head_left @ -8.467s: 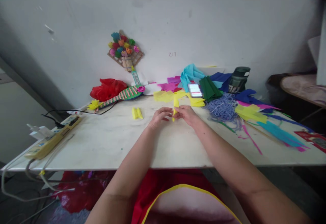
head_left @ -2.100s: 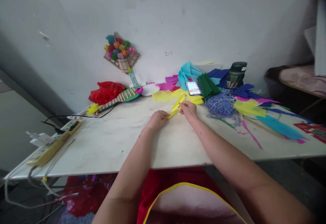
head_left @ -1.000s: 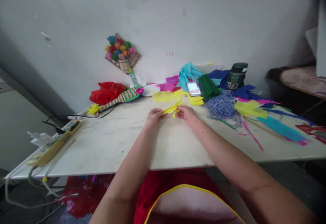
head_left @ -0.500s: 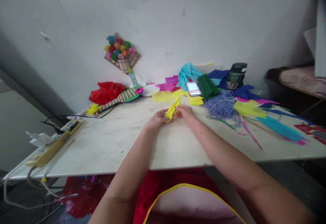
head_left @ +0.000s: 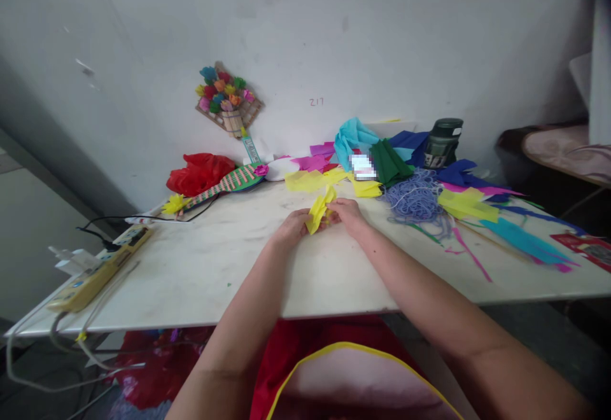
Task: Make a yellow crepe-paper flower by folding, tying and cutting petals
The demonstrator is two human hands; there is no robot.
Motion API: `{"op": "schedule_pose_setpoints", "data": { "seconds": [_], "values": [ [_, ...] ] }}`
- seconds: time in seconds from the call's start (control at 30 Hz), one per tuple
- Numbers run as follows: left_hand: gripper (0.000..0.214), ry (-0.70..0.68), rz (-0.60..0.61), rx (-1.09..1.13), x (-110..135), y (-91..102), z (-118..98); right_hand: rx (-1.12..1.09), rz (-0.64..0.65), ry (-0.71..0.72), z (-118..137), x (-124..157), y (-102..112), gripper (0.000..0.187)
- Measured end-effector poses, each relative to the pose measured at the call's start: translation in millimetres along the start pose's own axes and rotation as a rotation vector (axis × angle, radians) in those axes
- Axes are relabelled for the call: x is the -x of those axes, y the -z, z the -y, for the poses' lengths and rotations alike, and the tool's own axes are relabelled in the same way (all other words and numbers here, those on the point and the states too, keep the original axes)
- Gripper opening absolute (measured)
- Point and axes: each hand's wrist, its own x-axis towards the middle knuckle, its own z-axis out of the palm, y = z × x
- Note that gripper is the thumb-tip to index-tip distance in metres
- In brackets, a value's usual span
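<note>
Between my two hands is a crumpled piece of yellow crepe paper, held just above the white table. My left hand pinches its left side, the fingers partly hidden behind the paper. On the other side, my right hand grips the right edge with thumb and fingers closed. Beyond my hands lie flat yellow paper pieces, and to the right of them is a tangled heap of purple-blue yarn.
A green pipa-shaped craft and a red plastic bag lie back left. A power strip with cables runs along the left edge. A dark bottle, green paper and blue strips lie on the right.
The yellow paper has spread a little wider and tilted, its lower left end showing more. My left hand has shifted slightly; the right has barely moved.
</note>
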Motion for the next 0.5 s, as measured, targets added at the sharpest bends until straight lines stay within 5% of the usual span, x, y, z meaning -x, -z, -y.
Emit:
{"op": "schedule_pose_setpoints", "data": {
  "seconds": [0.5],
  "values": [
    [0.039, -0.146, -0.126, -0.179, -17.4, 17.0, 12.4, 0.067, 0.049, -0.084, 4.7, 2.6, -1.4, 0.012]
  ]
}}
